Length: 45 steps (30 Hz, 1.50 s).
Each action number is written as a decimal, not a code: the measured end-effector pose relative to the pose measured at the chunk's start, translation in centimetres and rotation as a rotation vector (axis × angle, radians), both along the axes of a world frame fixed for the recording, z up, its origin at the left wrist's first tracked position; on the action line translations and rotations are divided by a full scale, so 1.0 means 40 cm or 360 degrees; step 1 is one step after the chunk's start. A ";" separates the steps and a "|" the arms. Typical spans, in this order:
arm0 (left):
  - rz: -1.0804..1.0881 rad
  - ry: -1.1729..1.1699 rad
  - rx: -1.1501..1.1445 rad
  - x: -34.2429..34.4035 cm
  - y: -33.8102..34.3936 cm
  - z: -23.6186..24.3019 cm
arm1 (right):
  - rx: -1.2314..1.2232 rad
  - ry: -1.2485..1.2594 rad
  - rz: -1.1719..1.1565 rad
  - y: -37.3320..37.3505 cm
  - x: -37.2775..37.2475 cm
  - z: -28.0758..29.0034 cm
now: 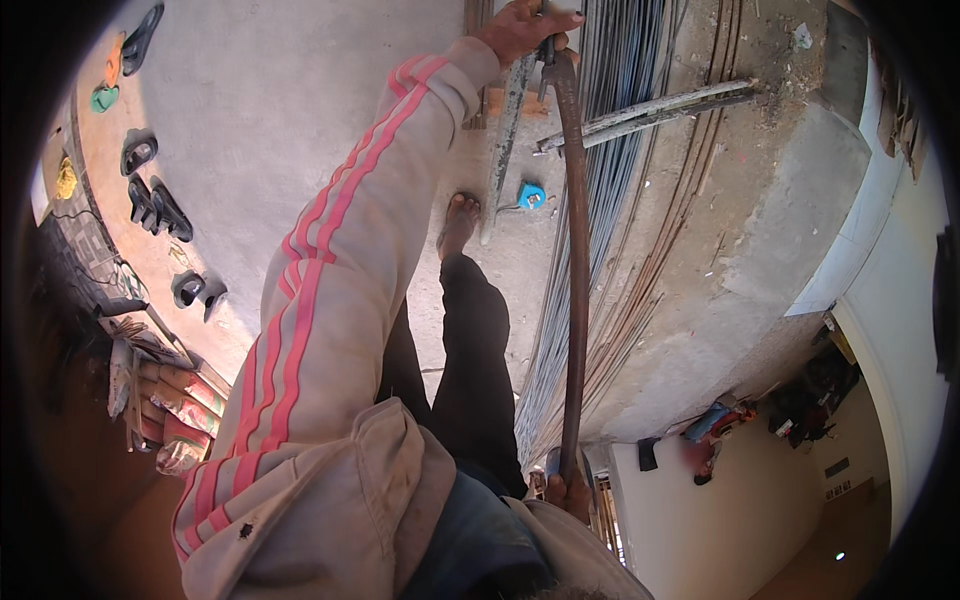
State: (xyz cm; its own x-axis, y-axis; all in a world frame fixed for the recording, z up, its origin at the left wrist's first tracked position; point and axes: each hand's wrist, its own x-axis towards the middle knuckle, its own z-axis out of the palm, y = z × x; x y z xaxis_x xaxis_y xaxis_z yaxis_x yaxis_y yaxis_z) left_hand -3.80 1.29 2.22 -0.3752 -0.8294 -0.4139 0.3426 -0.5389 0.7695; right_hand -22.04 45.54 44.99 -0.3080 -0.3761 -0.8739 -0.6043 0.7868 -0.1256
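Note:
A long brown metal bar with a forked end, resembling a rebar bender, runs from top centre down towards my body. My right hand is closed round its lower end, partly hidden by my jacket. At the top, my left hand grips a thin dark rod right at the bar's forked end; the frame cuts off the rod's upper part. Below them a stained metal piece and a pair of stained metal lengths jut across. A blue tape measure lies on the floor near my bare foot.
Long steel rods lie in a bundle along the floor, with rusty rods beside them. Several dark sandals are at the left, above stacked sacks. Another person is at the lower right, near a white wall.

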 end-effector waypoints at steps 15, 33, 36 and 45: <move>-0.0081 -0.0147 0.0012 0.043 -0.015 0.039 | -0.0322 -0.0108 -0.0202 0.255 0.004 -0.551; -0.0141 -0.0105 -0.0008 0.021 0.029 0.092 | -0.0361 -0.0173 -0.0214 0.244 -0.076 -0.309; -0.0167 -0.0088 -0.0040 0.030 0.022 0.076 | -0.0375 -0.0171 -0.0185 0.241 -0.097 -0.314; -0.0153 -0.0049 -0.0049 0.058 0.031 0.075 | -0.0296 -0.0151 -0.0038 0.240 -0.128 -0.368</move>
